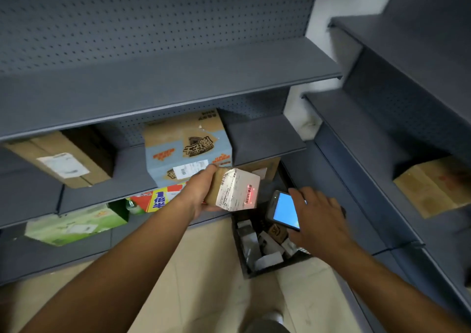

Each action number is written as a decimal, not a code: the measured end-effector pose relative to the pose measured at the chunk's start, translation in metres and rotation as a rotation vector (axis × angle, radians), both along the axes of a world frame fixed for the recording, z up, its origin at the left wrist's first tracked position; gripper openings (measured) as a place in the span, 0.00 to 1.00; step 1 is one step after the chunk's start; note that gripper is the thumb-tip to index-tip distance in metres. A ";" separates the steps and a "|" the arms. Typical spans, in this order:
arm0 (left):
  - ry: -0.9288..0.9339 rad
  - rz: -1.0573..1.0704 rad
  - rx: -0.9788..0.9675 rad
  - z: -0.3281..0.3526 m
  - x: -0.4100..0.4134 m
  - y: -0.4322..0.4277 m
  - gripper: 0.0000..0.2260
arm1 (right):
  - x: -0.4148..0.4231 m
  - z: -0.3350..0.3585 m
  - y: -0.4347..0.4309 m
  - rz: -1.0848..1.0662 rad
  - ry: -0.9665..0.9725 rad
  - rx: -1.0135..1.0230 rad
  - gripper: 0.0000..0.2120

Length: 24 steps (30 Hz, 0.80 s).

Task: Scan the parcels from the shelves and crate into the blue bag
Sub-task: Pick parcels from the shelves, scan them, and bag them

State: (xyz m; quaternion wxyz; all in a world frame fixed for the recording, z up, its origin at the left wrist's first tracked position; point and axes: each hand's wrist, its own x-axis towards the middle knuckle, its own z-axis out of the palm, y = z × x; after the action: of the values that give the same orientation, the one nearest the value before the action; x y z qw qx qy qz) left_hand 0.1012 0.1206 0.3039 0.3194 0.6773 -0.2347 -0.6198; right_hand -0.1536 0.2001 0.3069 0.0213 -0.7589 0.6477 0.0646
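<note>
My left hand (201, 190) grips a small brown parcel (235, 190) with a white label wrapped over its corner. A red scan line glows on the label's barcode. My right hand (318, 220) holds a handheld scanner (284, 210) with a lit blue screen, just right of the parcel and aimed at it. Below both hands a dark crate (240, 258) stands on the floor with several small parcels inside. The blue bag is not in view.
Grey shelves (163, 88) run across the front and along the right. They hold a brown box (63, 159), a blue-and-tan carton (186, 146), a green box (74, 225), a red-and-yellow box (155, 200) and a brown box (433, 187) at right. Beige floor below.
</note>
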 end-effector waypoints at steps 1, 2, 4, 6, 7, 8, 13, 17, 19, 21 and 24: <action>0.009 0.014 -0.002 0.001 0.020 0.008 0.15 | 0.019 0.005 0.002 0.028 0.002 -0.024 0.43; 0.016 0.028 -0.007 0.002 0.042 0.016 0.16 | 0.039 0.010 0.005 0.051 0.002 -0.043 0.43; 0.033 0.059 -0.011 0.002 0.087 0.034 0.18 | 0.083 0.018 0.012 0.096 0.023 -0.057 0.44; 0.051 0.093 -0.019 0.004 0.135 0.054 0.18 | 0.128 0.025 0.021 0.153 0.062 -0.046 0.44; 0.062 0.113 -0.027 0.007 0.160 0.065 0.18 | 0.151 0.029 0.025 0.186 0.086 -0.030 0.44; 0.070 0.137 -0.038 0.008 0.185 0.076 0.19 | 0.175 0.032 0.030 0.224 0.110 -0.013 0.43; 0.066 0.294 -0.055 0.011 0.315 0.135 0.17 | 0.295 0.050 0.048 0.380 0.056 0.005 0.43; 0.060 0.418 -0.030 0.012 0.406 0.187 0.15 | 0.391 0.061 0.060 0.509 0.063 0.010 0.43; 0.056 0.482 -0.028 0.011 0.445 0.212 0.16 | 0.434 0.061 0.064 0.580 0.089 0.019 0.42; 0.050 0.553 -0.028 0.007 0.480 0.236 0.16 | 0.475 0.060 0.070 0.663 0.079 0.033 0.41; 0.051 0.681 -0.011 -0.001 0.525 0.271 0.17 | 0.532 0.060 0.078 0.820 0.050 0.002 0.42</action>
State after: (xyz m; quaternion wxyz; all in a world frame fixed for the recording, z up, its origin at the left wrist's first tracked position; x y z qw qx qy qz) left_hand 0.6267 0.3918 0.3029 0.5175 0.6994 0.0095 -0.4930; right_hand 0.3788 0.2782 0.3666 -0.0211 -0.9523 0.2916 0.0868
